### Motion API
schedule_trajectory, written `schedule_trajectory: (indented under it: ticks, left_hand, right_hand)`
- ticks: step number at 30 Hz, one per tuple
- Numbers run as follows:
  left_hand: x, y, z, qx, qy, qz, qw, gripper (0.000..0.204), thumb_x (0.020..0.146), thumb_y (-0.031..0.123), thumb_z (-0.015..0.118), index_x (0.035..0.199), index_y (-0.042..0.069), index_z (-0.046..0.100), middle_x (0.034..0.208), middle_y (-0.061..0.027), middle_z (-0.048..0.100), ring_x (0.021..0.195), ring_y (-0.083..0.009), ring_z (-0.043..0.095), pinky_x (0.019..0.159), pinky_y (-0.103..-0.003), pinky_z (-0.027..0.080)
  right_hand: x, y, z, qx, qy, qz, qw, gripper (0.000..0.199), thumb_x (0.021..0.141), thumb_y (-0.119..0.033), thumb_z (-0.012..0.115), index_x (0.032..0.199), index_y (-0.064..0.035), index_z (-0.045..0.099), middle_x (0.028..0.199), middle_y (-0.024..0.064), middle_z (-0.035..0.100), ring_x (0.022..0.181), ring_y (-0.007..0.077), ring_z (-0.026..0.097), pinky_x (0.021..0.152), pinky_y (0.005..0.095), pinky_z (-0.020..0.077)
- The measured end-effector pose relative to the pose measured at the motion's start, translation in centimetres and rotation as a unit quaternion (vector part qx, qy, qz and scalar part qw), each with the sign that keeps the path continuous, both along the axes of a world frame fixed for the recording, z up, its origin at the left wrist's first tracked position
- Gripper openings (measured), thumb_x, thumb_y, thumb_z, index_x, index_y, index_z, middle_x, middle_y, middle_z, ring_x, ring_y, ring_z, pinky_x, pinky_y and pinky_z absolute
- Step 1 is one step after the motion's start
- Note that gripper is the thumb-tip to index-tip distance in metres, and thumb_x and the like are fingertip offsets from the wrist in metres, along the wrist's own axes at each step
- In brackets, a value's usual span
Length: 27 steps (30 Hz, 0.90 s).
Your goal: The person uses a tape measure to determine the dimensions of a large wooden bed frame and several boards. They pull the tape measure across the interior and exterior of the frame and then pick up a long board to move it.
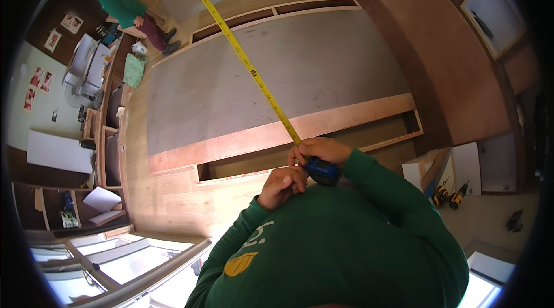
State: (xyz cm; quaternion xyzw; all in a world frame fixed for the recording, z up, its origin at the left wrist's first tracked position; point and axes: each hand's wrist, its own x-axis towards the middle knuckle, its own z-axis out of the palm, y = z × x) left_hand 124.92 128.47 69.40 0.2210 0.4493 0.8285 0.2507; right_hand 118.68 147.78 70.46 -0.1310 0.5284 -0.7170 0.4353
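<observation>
A tape measure with a dark blue case (321,171) is held close in front of my chest. Its yellow blade (245,61) runs out far to the upper left, over the large grey panel (277,66). My right hand (324,150) is closed on the tape measure, with fingers at the spot where the blade leaves the case. Just left of the case, my left hand (281,186) has its fingers curled in. Whether anything is inside those fingers is hidden.
The panel sits in a wooden frame with long open compartments (311,139) before me. A person in green (123,5) stands at the far left. Two cordless drills (450,195) lie at the right. Shelves (69,207) and a cluttered worktop (95,60) line the left.
</observation>
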Motion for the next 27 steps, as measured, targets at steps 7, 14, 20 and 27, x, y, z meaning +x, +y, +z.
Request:
schedule_trajectory:
  ticks: [7, 14, 20, 27]
  left_hand:
    - [-0.2, 0.1, 1.0, -0.051, 0.019, -0.018, 0.998, 0.055, 0.088, 0.047, 0.043, 0.071, -0.003, 0.059, 0.072, -0.0096, 0.052, 0.063, -0.0136, 0.04, 0.061, -0.026, 0.032]
    - [0.1, -0.2, 1.3, -0.088, 0.025, -0.026, 0.995, 0.057, 0.088, 0.05, 0.04, 0.069, -0.001, 0.059, 0.069, -0.0083, 0.051, 0.064, -0.0134, 0.043, 0.061, -0.026, 0.033]
    - [0.2, 0.2, 1.3, -0.08, 0.033, 0.008, 0.996, 0.056, 0.088, 0.048, 0.041, 0.068, -0.001, 0.059, 0.069, -0.0095, 0.052, 0.063, -0.016, 0.044, 0.06, -0.028, 0.033]
    - [1.0, 0.8, 0.4, -0.059, 0.023, -0.001, 0.998, 0.057, 0.086, 0.05, 0.044, 0.069, -0.003, 0.058, 0.072, -0.0093, 0.052, 0.068, -0.0169, 0.045, 0.062, -0.028, 0.033]
  right_hand:
    - [-0.1, -0.3, 0.4, 0.016, 0.045, 0.013, 0.999, 0.035, 0.096, -0.029, 0.038, 0.076, -0.0048, 0.053, 0.103, 0.0109, 0.06, 0.089, 0.0156, 0.053, 0.083, 0.0283, 0.0432]
    - [0.1, -0.7, 0.5, -0.005, 0.031, 0.024, 0.999, 0.038, 0.095, -0.034, 0.041, 0.078, -0.0026, 0.055, 0.112, 0.0199, 0.057, 0.092, 0.0183, 0.055, 0.084, 0.0299, 0.044]
    - [0.4, -0.1, 1.3, 0.006, 0.038, 0.027, 0.999, 0.039, 0.096, -0.033, 0.04, 0.081, -0.0005, 0.057, 0.114, 0.0169, 0.057, 0.091, 0.0163, 0.056, 0.083, 0.029, 0.0442]
    - [1.0, 1.2, 1.2, 0.027, -0.007, 0.028, 0.999, 0.038, 0.096, -0.032, 0.041, 0.079, -0.0017, 0.055, 0.11, 0.0119, 0.059, 0.083, 0.015, 0.057, 0.076, 0.0284, 0.0487]
